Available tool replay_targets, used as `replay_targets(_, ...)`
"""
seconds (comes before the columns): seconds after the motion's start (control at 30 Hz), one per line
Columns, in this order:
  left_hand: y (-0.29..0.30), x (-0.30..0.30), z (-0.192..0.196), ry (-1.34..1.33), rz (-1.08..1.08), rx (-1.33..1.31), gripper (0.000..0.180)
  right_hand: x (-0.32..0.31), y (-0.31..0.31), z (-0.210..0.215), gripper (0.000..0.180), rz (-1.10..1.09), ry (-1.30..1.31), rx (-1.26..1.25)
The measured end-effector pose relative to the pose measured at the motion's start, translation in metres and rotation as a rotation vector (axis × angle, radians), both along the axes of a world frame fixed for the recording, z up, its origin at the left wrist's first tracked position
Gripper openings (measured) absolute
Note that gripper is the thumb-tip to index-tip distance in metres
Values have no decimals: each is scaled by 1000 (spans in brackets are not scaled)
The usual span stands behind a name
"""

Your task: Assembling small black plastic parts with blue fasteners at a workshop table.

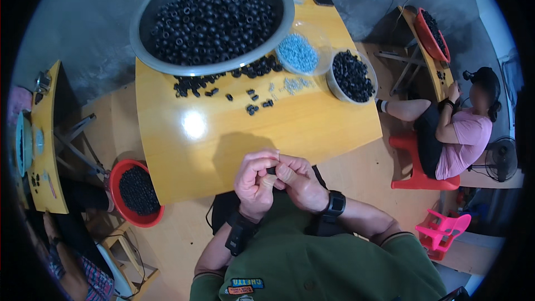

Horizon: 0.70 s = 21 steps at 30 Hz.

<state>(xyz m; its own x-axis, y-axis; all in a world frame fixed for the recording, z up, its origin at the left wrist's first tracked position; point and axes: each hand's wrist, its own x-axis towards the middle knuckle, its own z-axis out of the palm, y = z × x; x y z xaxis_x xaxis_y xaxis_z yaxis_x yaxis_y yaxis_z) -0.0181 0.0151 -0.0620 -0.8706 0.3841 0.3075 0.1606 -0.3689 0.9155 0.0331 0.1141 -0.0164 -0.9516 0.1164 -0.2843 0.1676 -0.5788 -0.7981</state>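
Just off the table's near edge, my left hand (256,181) and my right hand (300,181) meet fingertip to fingertip. Between their thumbs and fingers they pinch a small black plastic part (271,170), mostly covered by the fingers. Both hands are closed on it. Beyond them on the yellow table (312,128) lie loose black parts (252,110) and a scatter of small silvery pieces (295,85). A big metal basin (136,44) full of black ring-shaped parts (217,22) stands at the far left of the table.
Right of the basin are a clear tub of small blue pieces (298,53) and a tub of black parts (352,76). A red basin (117,189) of black parts sits on the floor at left. One person (462,128) sits at right, another (72,262) at lower left.
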Motion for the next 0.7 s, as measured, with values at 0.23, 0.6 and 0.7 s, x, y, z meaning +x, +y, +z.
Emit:
replay_targets(0.23,1,-2,-5,-205,-70,15,33,-15,8,-10,22,159,-42,121)
replay_targets(0.6,18,-6,-20,-120,-130,-90,48,-12,15,-22,22,104,-195,174)
replay_targets(0.7,17,-3,-20,-147,-105,-100,46,-14,15,-23,23,89,-184,130)
